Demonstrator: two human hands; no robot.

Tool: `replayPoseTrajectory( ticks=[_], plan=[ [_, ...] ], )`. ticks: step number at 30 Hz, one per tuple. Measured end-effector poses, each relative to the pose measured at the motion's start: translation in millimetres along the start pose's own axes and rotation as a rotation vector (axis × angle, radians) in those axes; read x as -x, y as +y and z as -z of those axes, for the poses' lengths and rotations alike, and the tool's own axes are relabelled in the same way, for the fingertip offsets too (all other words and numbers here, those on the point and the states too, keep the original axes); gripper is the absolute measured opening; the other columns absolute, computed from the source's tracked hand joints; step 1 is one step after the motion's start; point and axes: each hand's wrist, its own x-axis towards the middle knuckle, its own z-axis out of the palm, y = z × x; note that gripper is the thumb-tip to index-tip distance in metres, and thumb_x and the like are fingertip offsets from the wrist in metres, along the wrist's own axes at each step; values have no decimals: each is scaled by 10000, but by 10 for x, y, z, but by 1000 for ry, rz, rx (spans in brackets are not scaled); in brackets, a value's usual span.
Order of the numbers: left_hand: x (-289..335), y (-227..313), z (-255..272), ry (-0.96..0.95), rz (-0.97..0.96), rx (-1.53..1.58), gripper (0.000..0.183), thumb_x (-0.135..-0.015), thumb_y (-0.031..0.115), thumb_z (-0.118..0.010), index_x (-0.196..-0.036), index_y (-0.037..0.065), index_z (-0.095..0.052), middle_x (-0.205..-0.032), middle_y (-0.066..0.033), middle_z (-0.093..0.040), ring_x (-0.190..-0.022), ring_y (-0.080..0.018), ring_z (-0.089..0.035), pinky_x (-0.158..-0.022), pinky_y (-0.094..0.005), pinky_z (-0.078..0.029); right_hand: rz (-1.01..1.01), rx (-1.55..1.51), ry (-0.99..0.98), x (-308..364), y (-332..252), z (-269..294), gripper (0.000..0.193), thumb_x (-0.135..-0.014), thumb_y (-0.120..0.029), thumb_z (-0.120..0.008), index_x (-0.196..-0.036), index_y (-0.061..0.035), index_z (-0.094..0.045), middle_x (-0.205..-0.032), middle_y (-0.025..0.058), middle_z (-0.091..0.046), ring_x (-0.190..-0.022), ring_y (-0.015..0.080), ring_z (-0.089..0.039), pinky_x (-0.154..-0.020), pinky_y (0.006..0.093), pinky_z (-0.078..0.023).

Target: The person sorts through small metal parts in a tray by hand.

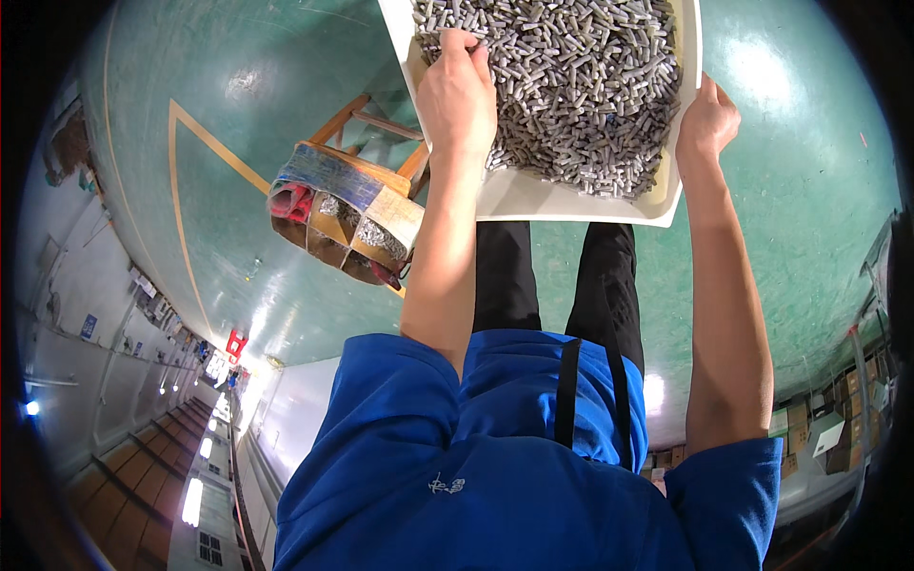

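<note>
A white plastic tray (pixel 562 207) full of small grey metal cylinders (pixel 590 105) is in front of me, its far end cut off by the top of the picture. My left hand (pixel 459 100) is over the tray's left side, fingers curled together at the pieces; whatever is between the fingertips is too small to make out. At the right side, my right hand (pixel 710 119) is closed around the tray's rim, its fingertips partly hidden.
Left of the tray stands a wooden stool (pixel 347 119) beside a divided cardboard box (pixel 328 249) holding metal pieces and something red. The green floor (pixel 228 143) carries yellow lines. Cartons and shelving (pixel 847 419) line the right edge.
</note>
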Motion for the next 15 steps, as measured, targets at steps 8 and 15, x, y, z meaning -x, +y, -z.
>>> replayPoseTrajectory(
  ticks=[8, 15],
  plan=[
    [-35, -115, 27, -150, 304, 754, 113, -799, 101, -581, -830, 11, -520, -593, -27, -516, -486, -90, -467, -440, -200, -350, 6, 15, -23, 60, -76, 31, 340, -761, -279, -540, -919, 1, -650, -776, 105, -619, -703, 167, -527, -700, 311, -422],
    [-41, -118, 493, -590, 311, 1808, 226, -872, 237, -399, -857, 27, -483, -626, -15, -368, -500, -88, -303, -413, -198, -241, -2, -13, -12, 32, -59, 43, 332, -756, -267, -551, -932, -4, -650, -793, 104, -625, -718, 173, -540, -713, 311, -425]
  ],
)
